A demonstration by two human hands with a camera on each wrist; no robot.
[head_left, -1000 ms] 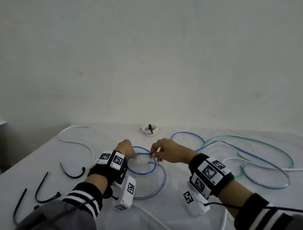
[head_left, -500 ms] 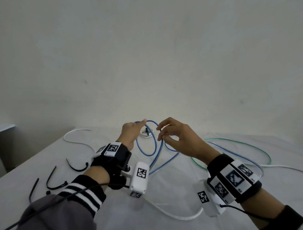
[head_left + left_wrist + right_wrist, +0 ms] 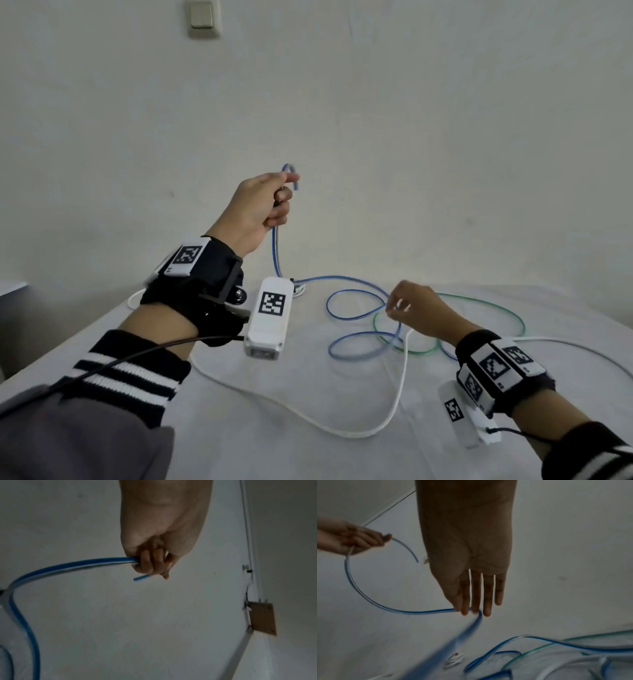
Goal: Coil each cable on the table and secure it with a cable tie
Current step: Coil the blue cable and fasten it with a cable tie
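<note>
Left hand: The left hand (image 3: 255,212) is raised well above the table (image 3: 239,428), fingers curled round the blue cable (image 3: 356,279) near its end; the short free tip arcs over the thumb and points down.
Left wrist view: The fist (image 3: 154,555) closes on two strands of the cable (image 3: 68,565) side by side, with the cut end poking out below the fingers.
Right hand: The right hand (image 3: 416,310) is low over the table, fingers straight and close together; the fingertips (image 3: 464,609) meet the blue cable (image 3: 423,612), which bends round them. Whether the thumb pinches it, I cannot tell.
Blue cable: From the raised fist it drops down to the table, runs right to the other hand, and lies beyond in loose loops.
Green cable: A green cable (image 3: 493,305) lies in a wide loop on the right of the table, crossing the blue loops.
White cable: A white cable (image 3: 399,387) snakes across the near side of the table, passing under the blue and green loops.
Far edge: A small white coil (image 3: 299,289) sits by the wall, partly hidden behind the wrist camera.
Wall: A pale switch plate (image 3: 202,15) is at top left.
</note>
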